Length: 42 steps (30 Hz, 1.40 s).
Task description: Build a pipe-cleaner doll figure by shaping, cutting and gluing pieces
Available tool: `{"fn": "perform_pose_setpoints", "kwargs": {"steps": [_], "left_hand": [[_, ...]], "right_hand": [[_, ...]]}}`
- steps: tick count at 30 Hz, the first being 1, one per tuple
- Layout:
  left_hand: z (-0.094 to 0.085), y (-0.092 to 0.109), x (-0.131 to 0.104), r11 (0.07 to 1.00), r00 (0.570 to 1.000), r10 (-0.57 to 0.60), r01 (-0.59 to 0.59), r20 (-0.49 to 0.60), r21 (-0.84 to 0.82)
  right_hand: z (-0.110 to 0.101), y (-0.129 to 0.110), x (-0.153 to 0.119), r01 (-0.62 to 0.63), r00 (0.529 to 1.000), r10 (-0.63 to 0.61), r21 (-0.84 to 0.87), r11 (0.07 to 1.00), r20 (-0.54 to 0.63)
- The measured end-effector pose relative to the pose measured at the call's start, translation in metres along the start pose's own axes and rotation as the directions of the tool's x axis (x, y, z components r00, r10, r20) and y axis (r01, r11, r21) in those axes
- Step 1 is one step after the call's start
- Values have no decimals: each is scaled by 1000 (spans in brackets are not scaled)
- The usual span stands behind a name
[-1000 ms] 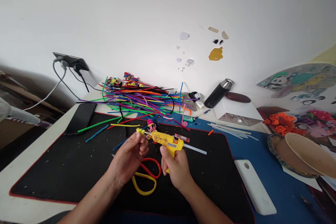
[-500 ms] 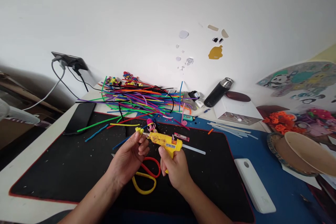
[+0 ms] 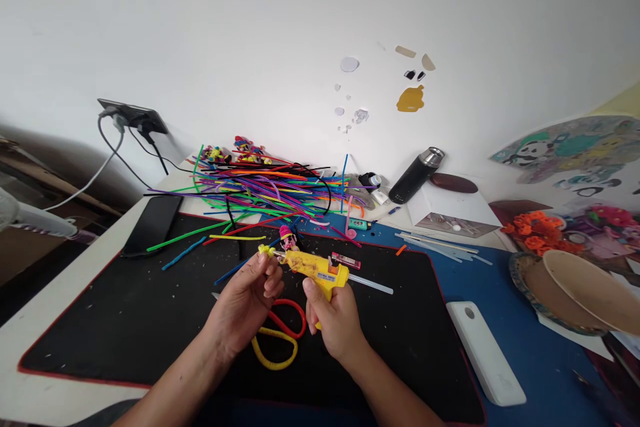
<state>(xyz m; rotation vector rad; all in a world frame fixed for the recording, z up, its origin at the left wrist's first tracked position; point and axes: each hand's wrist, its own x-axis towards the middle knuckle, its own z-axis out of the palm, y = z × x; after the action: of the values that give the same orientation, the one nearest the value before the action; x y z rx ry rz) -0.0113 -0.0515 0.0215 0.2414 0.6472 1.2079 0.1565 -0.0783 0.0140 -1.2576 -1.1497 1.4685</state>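
Note:
Pinched in the fingertips of my left hand (image 3: 250, 293) is a small yellow fuzzy piece (image 3: 266, 250), seemingly bent pipe cleaner. My right hand (image 3: 337, 320) is wrapped round the grip of a yellow hot glue gun (image 3: 315, 267), whose nozzle points left at the yellow piece; whether they touch I cannot tell. A clear glue stick (image 3: 371, 284) juts from the gun's back. Behind the nozzle stands a small figure with a pink cap (image 3: 287, 238). Scissors with one red and one yellow handle (image 3: 275, 350) lie below, partly hidden by my left hand.
A black mat (image 3: 150, 320) covers the desk's middle. Colourful pipe cleaners (image 3: 270, 190) are heaped at the back. A phone (image 3: 153, 225) lies left; a white power bank (image 3: 485, 352), glue sticks (image 3: 445, 247), a black flask (image 3: 415, 177) and bowls (image 3: 585, 287) are to the right.
Both hands stay almost in place. The glue gun has tilted very slightly, and its nozzle sits a touch higher and closer to the yellow piece.

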Motion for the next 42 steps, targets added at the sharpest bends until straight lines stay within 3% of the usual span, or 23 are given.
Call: {"fn": "perform_pose_setpoints", "kwargs": {"steps": [26,33,38,42], "left_hand": [[3,-1,-2,998,999,-11,9,-49,-55],[2,1,-1,995,986,88,-81,-139,55],[5,23,-1,958,951,265,-240,-160,160],[1,43,0,950,939,298,-274,-173,151]], "right_hand": [[0,5,-2,-5,1000,5,-4,1000,12],[-2,9,-1,-45,999,45,8,999,21],[-6,19,0,-98,995,96,99,990,19],[-13,28,0,-106,994,100,234,966,37]]}}
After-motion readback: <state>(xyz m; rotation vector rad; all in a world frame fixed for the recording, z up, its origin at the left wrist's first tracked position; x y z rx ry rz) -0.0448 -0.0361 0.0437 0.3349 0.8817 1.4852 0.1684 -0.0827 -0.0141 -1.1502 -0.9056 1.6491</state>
